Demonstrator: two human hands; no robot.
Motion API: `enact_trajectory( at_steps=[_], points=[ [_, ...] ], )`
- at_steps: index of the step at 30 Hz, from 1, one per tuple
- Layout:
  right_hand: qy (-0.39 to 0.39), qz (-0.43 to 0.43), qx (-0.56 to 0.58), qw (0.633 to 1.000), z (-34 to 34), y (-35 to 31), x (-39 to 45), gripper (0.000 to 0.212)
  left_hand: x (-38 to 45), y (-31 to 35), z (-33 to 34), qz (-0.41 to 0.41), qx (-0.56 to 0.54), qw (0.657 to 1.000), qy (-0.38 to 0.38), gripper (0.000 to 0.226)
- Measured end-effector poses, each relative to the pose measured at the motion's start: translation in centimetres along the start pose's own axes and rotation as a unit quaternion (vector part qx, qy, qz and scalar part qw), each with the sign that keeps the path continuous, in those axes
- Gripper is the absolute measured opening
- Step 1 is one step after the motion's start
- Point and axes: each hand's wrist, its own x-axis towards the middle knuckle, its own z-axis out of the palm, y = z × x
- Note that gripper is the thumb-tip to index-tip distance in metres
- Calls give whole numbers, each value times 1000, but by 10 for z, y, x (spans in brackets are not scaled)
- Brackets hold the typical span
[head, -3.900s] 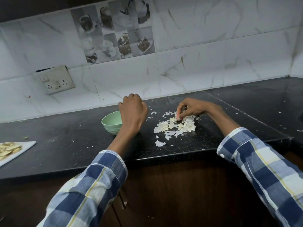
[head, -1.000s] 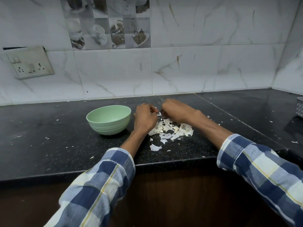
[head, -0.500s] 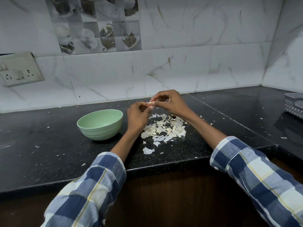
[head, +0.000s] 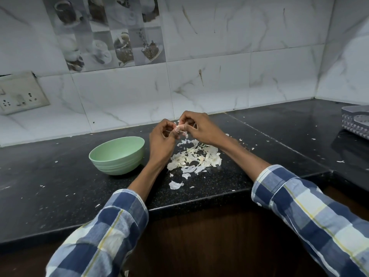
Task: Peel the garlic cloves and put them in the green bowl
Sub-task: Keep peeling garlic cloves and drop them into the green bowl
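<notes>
Near the middle of the frame both hands meet above the black granite countertop (head: 60,176). The left hand (head: 160,140) has its fingers curled inward, thumb and fingertips pinching a garlic clove (head: 179,127) — a small pale piece, mostly hidden between the two hands. The right hand (head: 201,127) comes in from the right with its fingers bent tightly too, the tips closed on the same clove from above; a thin shred of skin hangs below it. How much of the clove is bare cannot be told.

Directly under and below the hands lies a heap of garlic peels (head: 196,158), white and papery, with a larger loose peel (head: 175,185) nearer the counter's front edge and small flecks scattered over the dark surface. Just left of the left wrist stands the green bowl (head: 117,155), upright on the counter, close to the wrist but not touching it — its inside, as far as it shows, looks plain green.

Both forearms wear rolled blue-and-white checked sleeves (head: 311,216). In the left of the frame a switch-and-socket plate (head: 20,92) sits on the marble-patterned wall tiles (head: 219,80), and at the right edge a grey plastic basket (head: 357,120) rests on the counter.
</notes>
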Motion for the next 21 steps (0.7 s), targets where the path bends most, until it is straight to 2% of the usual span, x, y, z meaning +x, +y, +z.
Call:
enact_trajectory(
  at_steps=[4,7,15,21],
  points=[
    [-15,-50,-102,993,3,0,-4,11,0,1,-1,5,7,1000,-12,8],
    [-5,-52,-108,993,0,0,-6,14,-2,3,-1,18,10,1000,-16,8],
    [-16,-3,-27,1000,-2,-4,-2,22,-2,5,-1,13,-1,1000,-17,6],
    [-69,69,89,991,-2,-1,-1,26,-3,6,3,-10,16,1000,-19,19]
  ],
)
